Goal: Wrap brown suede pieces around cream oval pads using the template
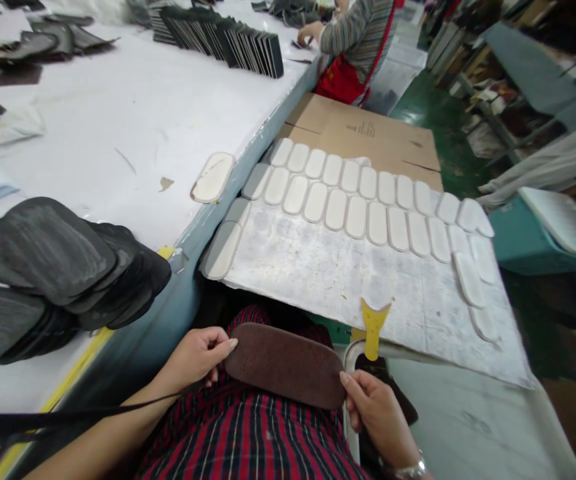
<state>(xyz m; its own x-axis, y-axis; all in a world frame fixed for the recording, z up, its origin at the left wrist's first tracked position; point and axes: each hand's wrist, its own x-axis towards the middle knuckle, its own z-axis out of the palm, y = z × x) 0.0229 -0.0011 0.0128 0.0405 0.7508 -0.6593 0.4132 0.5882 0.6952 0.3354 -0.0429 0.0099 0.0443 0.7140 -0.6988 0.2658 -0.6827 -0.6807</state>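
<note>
A dark brown, rounded oblong leather piece point(285, 363) is stretched flat between my two hands, just above my lap. My left hand point(201, 357) pinches its left end between thumb and fingers. At the right end, my right hand point(375, 407) grips the edge the same way. Beyond the leather piece lies a board point(318, 267) bearing rows of pale oval pieces point(357, 215). A yellow notched tool point(375, 327) rests at the board's near edge. On the table to my left, dark grey oval pieces point(58, 250) are heaped.
A white table point(133, 120) with a blue edge runs along my left. One pale oval piece point(213, 177) lies near that edge. Dark pieces point(218, 40) stand in a row farther back, near a co-worker in a striped sleeve point(345, 33). A teal bin point(543, 233) stands right.
</note>
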